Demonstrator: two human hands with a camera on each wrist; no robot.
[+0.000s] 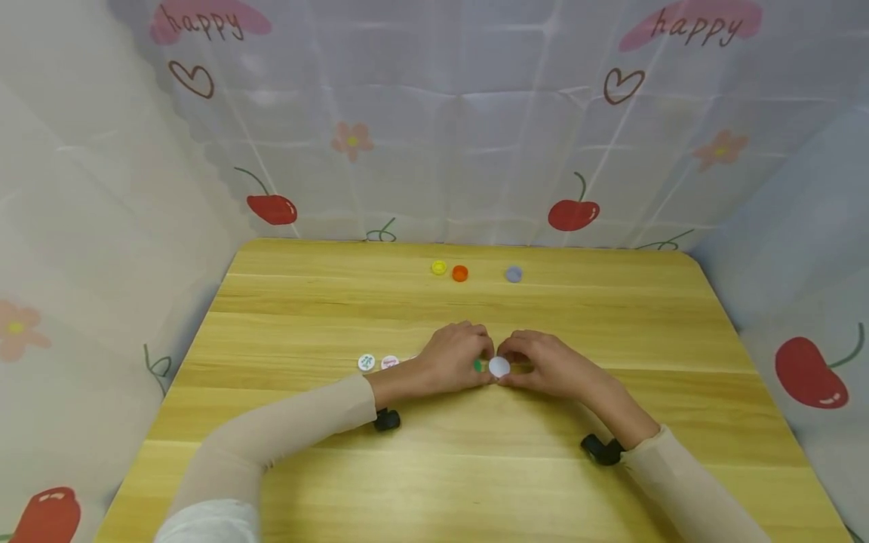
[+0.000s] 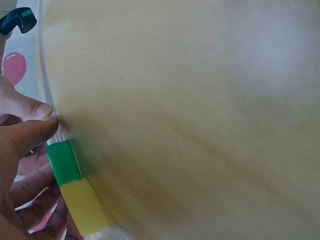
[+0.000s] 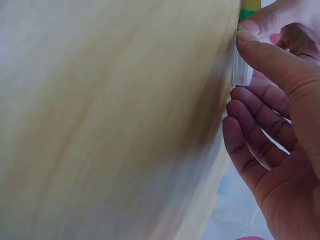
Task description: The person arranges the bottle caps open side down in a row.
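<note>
A row of round plastic bottle caps lies on the wooden table, partly hidden by my left hand (image 1: 456,360). At the row's right end is a white bottle cap (image 1: 498,367), its ridged side showing in the right wrist view. My right hand (image 1: 553,362) pinches this cap between thumb and fingers. My left thumb and fingertips hold it from the other side, and the two thumbs meet at its near edge. Just left of it stand a green cap (image 2: 64,162) and a yellow cap (image 2: 84,206). Two printed white caps, one with a green pattern (image 1: 366,363) and one with pink (image 1: 390,363), show beyond my left wrist.
Farther back on the table sit a yellow cap (image 1: 439,268), an orange cap (image 1: 460,274) and a pale purple cap (image 1: 514,274). A printed curtain (image 1: 448,166) hangs along the table's back edge and sides. Black wrist cameras sit under both forearms.
</note>
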